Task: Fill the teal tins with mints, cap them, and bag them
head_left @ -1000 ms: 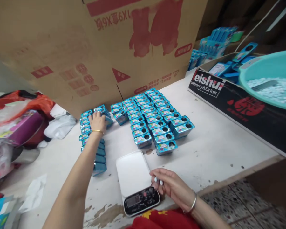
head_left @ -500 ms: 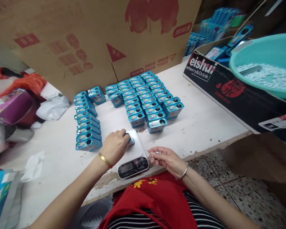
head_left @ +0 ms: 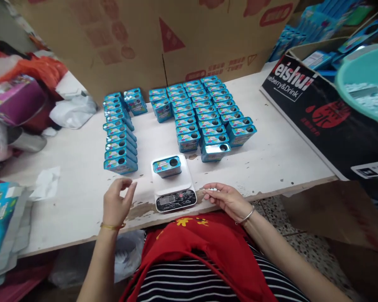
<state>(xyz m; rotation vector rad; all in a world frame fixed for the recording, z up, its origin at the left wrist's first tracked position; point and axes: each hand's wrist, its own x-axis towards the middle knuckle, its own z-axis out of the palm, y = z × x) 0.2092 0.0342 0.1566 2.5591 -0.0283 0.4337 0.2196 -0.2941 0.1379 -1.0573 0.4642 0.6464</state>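
One small blue tin (head_left: 167, 165) with a round hole in its lid sits on the white platform of a digital scale (head_left: 173, 186) at the table's near edge. My left hand (head_left: 116, 202) hovers just left of the scale, fingers loosely curled and apart, holding nothing. My right hand (head_left: 225, 198) rests on the table edge to the right of the scale, fingers pinched on a few small white tablets (head_left: 211, 190). Behind the scale stand several rows of matching blue tins (head_left: 204, 113), and a single column of tins (head_left: 119, 134) runs along the left.
A big cardboard box (head_left: 138, 46) walls off the back. A black printed carton (head_left: 321, 113) with a teal basin of white tablets (head_left: 365, 84) stands at the right. Plastic bags and packaging (head_left: 25, 96) pile up at the left; flattened blue cartons (head_left: 0, 218) lie at the near left.
My left hand took a tin from the left column, set it on the scale, let go and drew back to the left. My right hand stayed by the scale with the tablets.
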